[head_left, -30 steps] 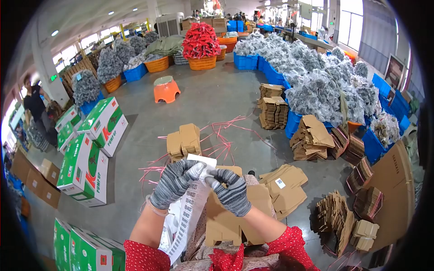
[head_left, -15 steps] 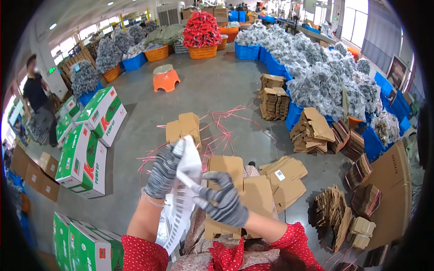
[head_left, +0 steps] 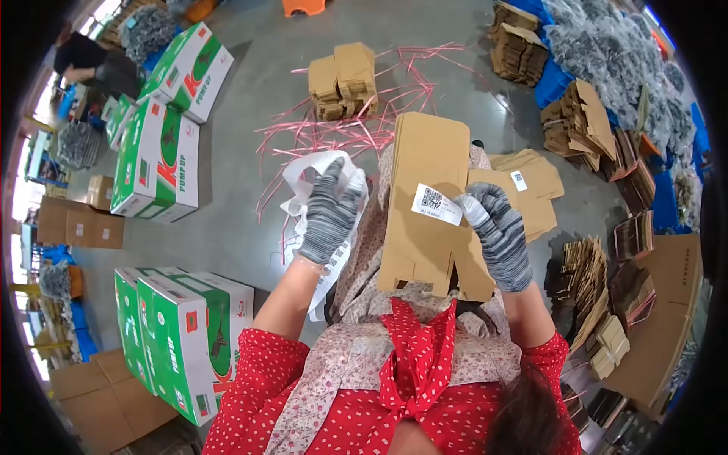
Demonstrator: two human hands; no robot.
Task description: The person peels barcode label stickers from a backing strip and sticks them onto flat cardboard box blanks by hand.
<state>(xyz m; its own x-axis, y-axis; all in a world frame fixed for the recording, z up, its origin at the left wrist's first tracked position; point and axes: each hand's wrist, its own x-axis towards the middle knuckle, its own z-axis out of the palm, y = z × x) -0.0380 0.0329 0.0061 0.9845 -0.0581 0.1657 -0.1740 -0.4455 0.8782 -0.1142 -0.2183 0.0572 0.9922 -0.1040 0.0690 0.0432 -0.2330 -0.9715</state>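
In a grey striped glove, my left hand (head_left: 331, 214) is closed on a curling white strip of label backing (head_left: 298, 178), which hangs down past the wrist. My right hand (head_left: 497, 236), gloved the same way, pinches the right edge of a white QR-code label (head_left: 437, 205). That label lies over the upper face of a flat folded cardboard box (head_left: 428, 152) on my lap; whether it is fully stuck down I cannot tell. Beside my right hand, another flat box (head_left: 540, 189) carries a QR label (head_left: 519, 180).
Pink strapping (head_left: 303, 135) is scattered on the floor around a stack of folded cardboard (head_left: 343, 80). Green-and-white cartons (head_left: 163, 159) stand at left. More cardboard stacks (head_left: 580, 125) and blue bins of bagged goods (head_left: 607, 57) line the right. A person (head_left: 95, 61) bends at upper left.
My view has tipped downward. My hands have moved apart: the right has gone from the label strip to the cardboard with a label, while the left keeps the strip.
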